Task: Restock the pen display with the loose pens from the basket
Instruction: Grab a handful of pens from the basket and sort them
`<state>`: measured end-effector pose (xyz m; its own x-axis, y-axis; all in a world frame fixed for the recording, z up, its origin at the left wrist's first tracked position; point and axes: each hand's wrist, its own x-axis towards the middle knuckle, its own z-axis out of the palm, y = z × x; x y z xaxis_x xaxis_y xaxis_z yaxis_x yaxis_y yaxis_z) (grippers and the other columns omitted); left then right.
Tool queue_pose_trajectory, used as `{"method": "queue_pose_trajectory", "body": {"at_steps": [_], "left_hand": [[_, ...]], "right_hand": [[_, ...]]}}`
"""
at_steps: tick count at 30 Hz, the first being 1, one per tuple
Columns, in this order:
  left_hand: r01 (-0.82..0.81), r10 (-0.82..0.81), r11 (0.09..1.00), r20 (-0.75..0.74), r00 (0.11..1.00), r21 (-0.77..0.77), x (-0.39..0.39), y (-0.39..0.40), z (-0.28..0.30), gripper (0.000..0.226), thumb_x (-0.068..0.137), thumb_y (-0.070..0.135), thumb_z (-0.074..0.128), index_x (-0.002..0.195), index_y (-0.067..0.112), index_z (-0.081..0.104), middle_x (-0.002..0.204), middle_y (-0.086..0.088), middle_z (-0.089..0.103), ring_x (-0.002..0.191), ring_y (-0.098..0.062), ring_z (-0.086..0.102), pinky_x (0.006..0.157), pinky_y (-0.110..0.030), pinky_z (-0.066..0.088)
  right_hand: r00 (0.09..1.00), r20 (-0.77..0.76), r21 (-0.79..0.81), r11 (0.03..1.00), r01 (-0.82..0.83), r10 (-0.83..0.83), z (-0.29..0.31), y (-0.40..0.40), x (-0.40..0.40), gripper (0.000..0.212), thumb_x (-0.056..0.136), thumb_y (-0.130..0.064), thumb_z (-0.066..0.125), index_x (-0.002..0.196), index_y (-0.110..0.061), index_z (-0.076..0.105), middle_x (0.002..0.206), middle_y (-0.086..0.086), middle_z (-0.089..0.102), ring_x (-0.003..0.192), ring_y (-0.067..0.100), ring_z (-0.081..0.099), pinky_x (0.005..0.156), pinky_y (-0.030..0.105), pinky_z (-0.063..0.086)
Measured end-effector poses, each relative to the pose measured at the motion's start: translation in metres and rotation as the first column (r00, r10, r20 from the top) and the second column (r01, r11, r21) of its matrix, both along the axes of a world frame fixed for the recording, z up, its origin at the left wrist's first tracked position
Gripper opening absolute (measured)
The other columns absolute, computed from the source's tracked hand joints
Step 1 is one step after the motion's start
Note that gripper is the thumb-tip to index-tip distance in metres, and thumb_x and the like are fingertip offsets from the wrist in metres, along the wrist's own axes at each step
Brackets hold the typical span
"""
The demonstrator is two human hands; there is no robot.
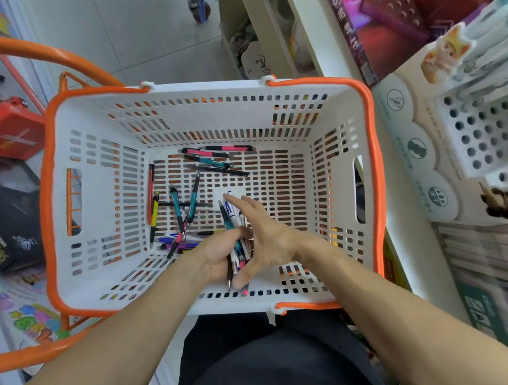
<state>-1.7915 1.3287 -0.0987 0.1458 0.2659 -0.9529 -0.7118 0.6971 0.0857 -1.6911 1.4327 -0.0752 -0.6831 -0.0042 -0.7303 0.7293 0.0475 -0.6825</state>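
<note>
Shop shelving flanks a white basket (316, 114) with orange rim, where the left hand (218, 254) grips a bunch of pens (237, 248), their count hidden by the fingers. Open right hand (264, 232) rests against that bunch; about ten loose pens (184, 207) lie on the basket floor. At right stands the pen display (482, 132), cut off and blurred.

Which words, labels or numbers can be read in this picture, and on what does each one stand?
"GRX": black box at the left, upside down.
Chinese characters: dark box spine, too blurred to read.
Round icons with small print: white pen display, unreadable.
Large print: green box, blurred.
Pens: print too small.
</note>
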Motion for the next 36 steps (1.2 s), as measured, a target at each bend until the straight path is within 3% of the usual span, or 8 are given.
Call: {"method": "queue_pose_trajectory", "body": {"at_steps": [6,9,11,15,19,23,29,36], "left_hand": [[-0.009,0.01,1.0,-0.046,0.999,0.023,-0.008,0.001,0.004,0.018,0.096,0.015,0.061,0.113,0.012,0.066,0.092,-0.009,0.066,0.07,-0.016,0.061,0.055,-0.028,0.056],[0.049,-0.026,0.979,-0.114,0.993,0.197,-0.008,0.004,0.013,0.022,0.097,0.012,0.06,0.119,0.009,0.059,0.097,-0.01,0.063,0.066,-0.016,0.058,0.056,-0.029,0.054],[0.086,-0.051,0.953,-0.125,0.991,0.291,-0.005,0.007,0.018,0.027,0.096,0.005,0.061,0.122,0.005,0.057,0.082,-0.009,0.063,0.062,-0.018,0.056,0.059,-0.032,0.053],[0.218,-0.106,0.913,-0.316,0.943,0.344,0.007,0.013,0.026,0.016,0.091,0.004,0.066,0.107,0.0,0.064,0.072,-0.014,0.062,0.067,-0.026,0.06,0.071,-0.04,0.055],[0.116,-0.048,0.967,-0.283,0.958,0.228,0.011,0.005,0.023,0.018,0.086,0.002,0.071,0.103,-0.002,0.066,0.081,-0.018,0.065,0.072,-0.029,0.065,0.074,-0.043,0.057],[0.131,-0.104,0.986,-0.237,0.966,0.1,0.019,-0.011,0.027,0.025,0.086,0.008,0.073,0.107,-0.004,0.066,0.077,-0.019,0.067,0.068,-0.027,0.068,0.065,-0.036,0.058],[0.258,-0.157,0.959,-0.543,0.825,0.115,0.014,0.002,0.025,0.021,0.079,0.015,0.079,0.096,0.01,0.068,0.073,-0.005,0.073,0.066,-0.016,0.069,0.062,-0.027,0.054],[0.168,-0.089,0.982,-0.585,0.806,0.081,0.022,0.018,0.022,0.018,0.077,0.013,0.083,0.091,0.011,0.073,0.079,-0.008,0.076,0.077,-0.025,0.073,0.079,-0.044,0.06]], "right_hand": [[0.952,0.144,-0.144,0.946,0.291,-0.271,-0.012,-0.004,0.016,0.124,0.078,-0.033,0.09,0.163,-0.033,-0.001,0.167,0.008,0.018,0.142,0.026,0.041,0.115,0.039,0.039],[0.825,0.204,-0.223,0.796,0.563,-0.526,-0.016,-0.001,0.012,0.099,0.092,-0.041,0.075,0.163,-0.028,0.008,0.158,0.011,0.039,0.129,0.034,0.057,0.094,0.031,0.052],[0.726,0.16,-0.199,0.699,0.687,-0.668,-0.015,0.005,0.0,0.089,0.091,-0.041,0.074,0.161,-0.032,0.021,0.157,0.007,0.042,0.13,0.028,0.055,0.098,0.037,0.053],[0.693,-0.015,-0.123,0.689,0.714,-0.72,-0.013,0.018,-0.024,0.059,0.09,-0.024,0.075,0.141,-0.039,0.05,0.138,0.002,0.06,0.121,0.026,0.065,0.107,0.047,0.052],[0.778,-0.069,-0.082,0.78,0.62,-0.625,-0.004,0.017,-0.034,0.02,0.102,-0.013,0.062,0.121,-0.009,0.067,0.115,0.012,0.071,0.101,0.031,0.072,0.097,0.046,0.058],[0.782,-0.025,-0.025,0.783,0.622,-0.623,-0.004,-0.003,-0.033,0.046,0.108,-0.046,0.043,0.092,-0.014,0.072,0.099,0.01,0.074,0.103,0.038,0.068,0.103,0.051,0.052],[0.664,-0.048,-0.017,0.666,0.746,-0.746,-0.005,0.001,-0.037,0.021,0.11,-0.025,0.043,0.106,-0.03,0.063,0.097,0.015,0.062,0.084,0.027,0.056,0.094,0.061,0.051],[0.772,-0.046,0.054,0.77,0.635,-0.634,0.005,0.022,-0.037,0.058,0.109,-0.053,0.028,0.094,-0.017,0.07,0.089,0.001,0.073,0.088,0.016,0.068,0.094,0.034,0.051]]}}
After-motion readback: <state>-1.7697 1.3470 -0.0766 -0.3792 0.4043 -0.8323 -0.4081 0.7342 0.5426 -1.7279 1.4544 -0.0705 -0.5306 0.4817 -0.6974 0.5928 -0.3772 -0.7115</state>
